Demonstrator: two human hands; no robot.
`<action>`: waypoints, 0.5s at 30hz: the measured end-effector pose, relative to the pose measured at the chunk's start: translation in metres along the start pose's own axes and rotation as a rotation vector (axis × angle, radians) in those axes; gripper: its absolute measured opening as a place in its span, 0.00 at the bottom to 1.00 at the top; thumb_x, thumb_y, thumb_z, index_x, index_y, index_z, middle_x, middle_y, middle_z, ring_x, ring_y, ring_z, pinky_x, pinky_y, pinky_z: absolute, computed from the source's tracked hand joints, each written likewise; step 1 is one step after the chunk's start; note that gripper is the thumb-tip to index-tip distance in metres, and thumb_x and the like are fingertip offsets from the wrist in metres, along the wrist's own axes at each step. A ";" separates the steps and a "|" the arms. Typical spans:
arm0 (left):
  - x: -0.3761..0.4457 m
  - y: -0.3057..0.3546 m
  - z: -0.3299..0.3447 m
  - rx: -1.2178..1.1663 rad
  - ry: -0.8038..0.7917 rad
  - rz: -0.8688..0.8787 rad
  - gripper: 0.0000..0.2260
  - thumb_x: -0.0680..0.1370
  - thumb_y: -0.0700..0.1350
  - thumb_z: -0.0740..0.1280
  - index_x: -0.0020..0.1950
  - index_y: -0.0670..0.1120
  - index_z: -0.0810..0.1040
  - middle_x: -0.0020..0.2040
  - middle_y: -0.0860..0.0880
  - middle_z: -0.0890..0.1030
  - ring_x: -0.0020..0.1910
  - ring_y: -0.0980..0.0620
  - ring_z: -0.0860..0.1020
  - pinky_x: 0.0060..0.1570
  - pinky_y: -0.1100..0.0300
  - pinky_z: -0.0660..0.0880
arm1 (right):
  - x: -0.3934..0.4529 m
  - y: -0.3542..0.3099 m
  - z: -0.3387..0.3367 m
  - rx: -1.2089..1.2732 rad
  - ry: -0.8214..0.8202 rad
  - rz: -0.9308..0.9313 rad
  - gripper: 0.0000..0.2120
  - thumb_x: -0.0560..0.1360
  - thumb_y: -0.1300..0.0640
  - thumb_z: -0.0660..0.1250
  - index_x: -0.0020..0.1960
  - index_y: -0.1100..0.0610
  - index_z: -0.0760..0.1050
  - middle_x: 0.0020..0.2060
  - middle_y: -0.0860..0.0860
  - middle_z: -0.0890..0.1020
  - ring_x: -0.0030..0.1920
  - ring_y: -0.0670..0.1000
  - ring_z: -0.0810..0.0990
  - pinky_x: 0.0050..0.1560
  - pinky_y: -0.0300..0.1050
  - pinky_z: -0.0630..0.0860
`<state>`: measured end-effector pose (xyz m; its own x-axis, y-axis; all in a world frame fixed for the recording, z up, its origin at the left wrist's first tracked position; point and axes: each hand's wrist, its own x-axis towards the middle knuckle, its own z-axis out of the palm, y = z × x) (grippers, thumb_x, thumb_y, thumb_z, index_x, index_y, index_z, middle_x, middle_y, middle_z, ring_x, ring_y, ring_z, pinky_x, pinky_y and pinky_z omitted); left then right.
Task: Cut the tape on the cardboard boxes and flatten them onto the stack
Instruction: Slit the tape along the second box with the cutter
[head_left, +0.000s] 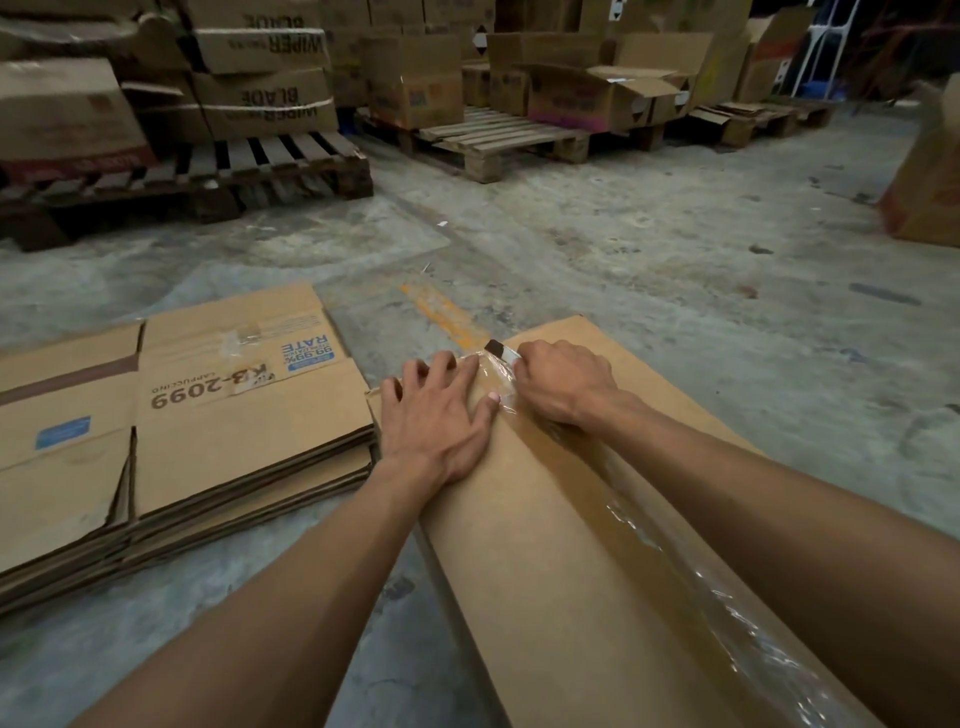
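Under the left hand lies the box, right hand gripping a cutter.

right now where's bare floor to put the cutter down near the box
Bare concrete floor lies beyond the box, up to the pallets, and right of it. The strip between the box and the flattened stack is narrow. Both hands crowd the box's far end.

We see the left hand pressing flat on the box, beside the tape. The right hand grips a cutter at the far end of the tape. The stack lies on the floor, left of the box.
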<state>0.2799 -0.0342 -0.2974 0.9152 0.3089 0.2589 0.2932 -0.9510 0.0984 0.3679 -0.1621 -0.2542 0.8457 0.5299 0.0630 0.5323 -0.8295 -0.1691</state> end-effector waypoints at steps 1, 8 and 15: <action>0.000 0.000 0.001 -0.009 -0.013 -0.004 0.25 0.79 0.64 0.47 0.75 0.59 0.60 0.69 0.53 0.65 0.66 0.46 0.63 0.62 0.47 0.59 | 0.000 -0.001 0.000 -0.003 0.003 -0.003 0.16 0.81 0.50 0.51 0.55 0.56 0.74 0.57 0.59 0.79 0.57 0.61 0.76 0.48 0.52 0.65; 0.000 0.000 0.001 -0.047 -0.006 -0.020 0.23 0.80 0.61 0.48 0.74 0.59 0.61 0.69 0.53 0.66 0.67 0.46 0.62 0.63 0.47 0.59 | 0.004 -0.015 -0.012 -0.049 -0.092 0.046 0.16 0.79 0.50 0.56 0.61 0.56 0.73 0.61 0.57 0.78 0.60 0.59 0.76 0.49 0.49 0.65; -0.001 0.000 0.000 -0.076 0.022 -0.019 0.23 0.80 0.58 0.49 0.75 0.59 0.62 0.68 0.53 0.67 0.66 0.47 0.63 0.63 0.48 0.59 | 0.001 -0.034 -0.019 -0.225 -0.127 0.005 0.18 0.79 0.49 0.59 0.65 0.56 0.70 0.63 0.54 0.77 0.62 0.57 0.76 0.49 0.47 0.65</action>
<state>0.2786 -0.0344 -0.2981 0.9031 0.3282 0.2768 0.2882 -0.9413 0.1758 0.3515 -0.1362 -0.2294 0.8444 0.5319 -0.0632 0.5351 -0.8430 0.0550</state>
